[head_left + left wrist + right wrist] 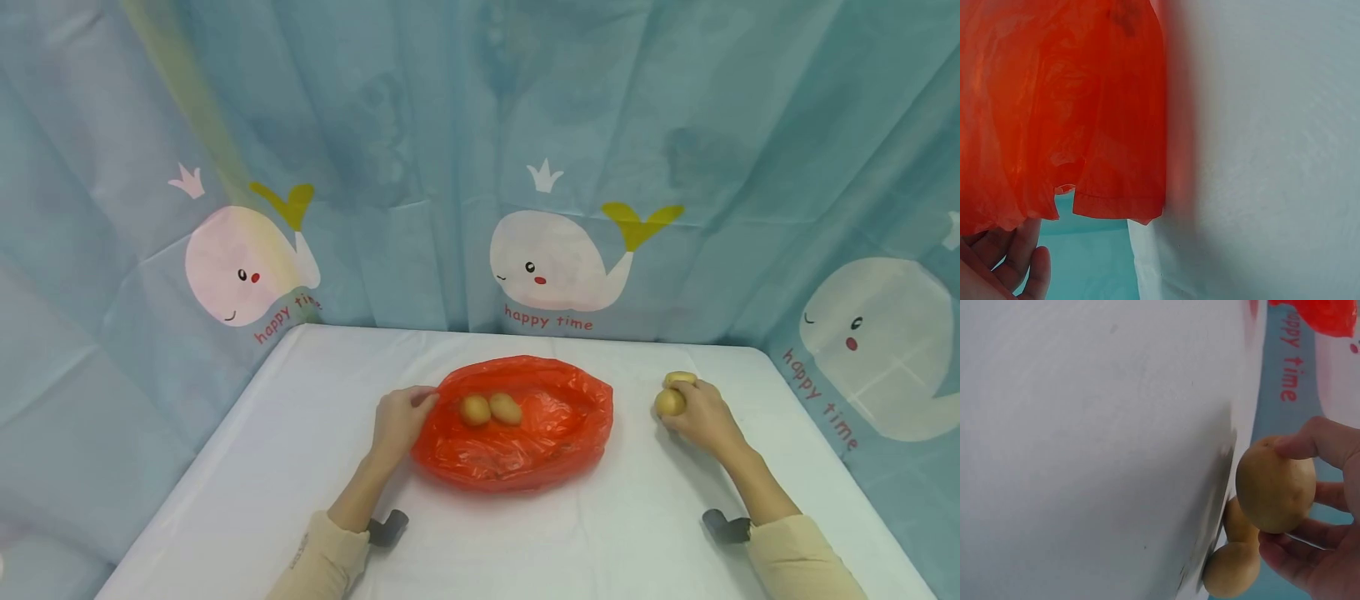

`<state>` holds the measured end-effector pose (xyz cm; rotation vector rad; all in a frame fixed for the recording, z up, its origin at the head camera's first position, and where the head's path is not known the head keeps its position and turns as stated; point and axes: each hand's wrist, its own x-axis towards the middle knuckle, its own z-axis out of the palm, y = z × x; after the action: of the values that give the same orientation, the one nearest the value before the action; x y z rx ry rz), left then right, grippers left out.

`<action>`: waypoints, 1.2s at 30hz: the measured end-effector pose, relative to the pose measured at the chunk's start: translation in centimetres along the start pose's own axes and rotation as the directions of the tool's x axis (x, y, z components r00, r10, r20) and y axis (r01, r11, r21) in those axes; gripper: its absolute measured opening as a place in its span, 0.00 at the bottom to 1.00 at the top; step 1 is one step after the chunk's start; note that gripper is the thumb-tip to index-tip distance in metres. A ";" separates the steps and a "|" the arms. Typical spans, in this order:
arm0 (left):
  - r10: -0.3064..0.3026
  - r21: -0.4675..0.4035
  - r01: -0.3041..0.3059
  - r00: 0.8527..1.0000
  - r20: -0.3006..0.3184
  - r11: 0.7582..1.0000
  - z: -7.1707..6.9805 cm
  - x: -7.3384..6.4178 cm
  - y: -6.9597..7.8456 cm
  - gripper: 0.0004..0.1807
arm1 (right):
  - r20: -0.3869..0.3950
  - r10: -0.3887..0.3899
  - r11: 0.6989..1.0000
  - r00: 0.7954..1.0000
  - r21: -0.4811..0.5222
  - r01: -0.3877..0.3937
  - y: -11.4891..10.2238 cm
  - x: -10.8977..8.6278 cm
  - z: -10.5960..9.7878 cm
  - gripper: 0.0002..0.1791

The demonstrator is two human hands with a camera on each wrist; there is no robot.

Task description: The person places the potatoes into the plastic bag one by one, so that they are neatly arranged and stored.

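An open red plastic bag (510, 467) sits mid-table with its mouth spread wide. Two potatoes (476, 410) lie side by side inside it. At the bag's left rim, my left hand (399, 421) pinches the edge of the plastic; the left wrist view has its fingers (1022, 250) at the bag's lower edge, partly hidden by the film. To the right of the bag, my right hand (701, 414) grips a yellow-brown potato (1275, 484) between thumb and fingers. Two more potatoes (1232, 569) rest just past it in the right wrist view.
A white cloth covers the table (600, 533). Its far edge meets a blue curtain (435, 250) printed with whales, which also runs along both sides. Dark wrist-camera mounts (388, 528) sit by both cuffs.
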<state>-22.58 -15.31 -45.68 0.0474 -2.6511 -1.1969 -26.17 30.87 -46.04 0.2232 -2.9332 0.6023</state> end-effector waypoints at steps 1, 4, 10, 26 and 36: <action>0.002 0.000 -0.002 1.000 0.001 1.000 0.0 0.0 0.0 0.14 | -0.005 -0.002 1.000 1.000 0.003 0.002 0.0 0.0 0.0 0.31; 0.000 -0.001 0.000 1.000 0.001 1.000 0.0 0.0 0.0 0.14 | -0.023 -0.013 1.000 1.000 0.007 0.013 -0.1 0.2 0.0 0.30; 0.008 0.007 -0.007 1.000 -0.009 1.000 0.0 0.0 0.0 0.14 | -0.040 -0.042 0.999 0.998 0.014 0.043 -0.3 0.5 -0.2 0.28; -0.001 -0.006 0.001 1.000 0.004 1.000 0.3 -0.1 -0.1 0.14 | 0.004 -0.009 0.997 1.000 0.074 0.009 -1.6 0.4 -1.1 0.30; 0.009 -0.011 -0.009 1.000 -0.001 1.000 0.3 0.0 0.0 0.14 | -0.017 -0.018 0.995 1.000 0.101 0.020 -2.8 0.5 -1.9 0.29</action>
<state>-22.63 -15.03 -45.88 0.0336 -2.6408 -1.2080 -25.99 28.98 -43.18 0.2554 -2.8850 0.7477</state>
